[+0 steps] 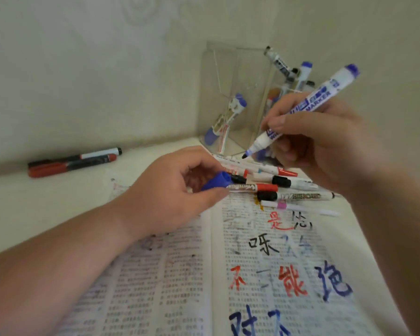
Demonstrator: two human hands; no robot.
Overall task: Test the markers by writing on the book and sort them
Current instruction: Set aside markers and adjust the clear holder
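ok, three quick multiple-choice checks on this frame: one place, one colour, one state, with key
1. Where do the two loose markers lie?
A) by the wall, left of the book
B) on the book
C) under the book

2. What colour is the cap in the left hand?
A) red
B) blue
C) black

3. What state is the marker in the right hand in?
A) capped
B) uncapped
C) lying on the page

Key:
1 A: both lie along the wall, off the pages.
2 B: the cap the fingers hold is blue.
3 B: its tip is bare and the fingers grip its barrel.
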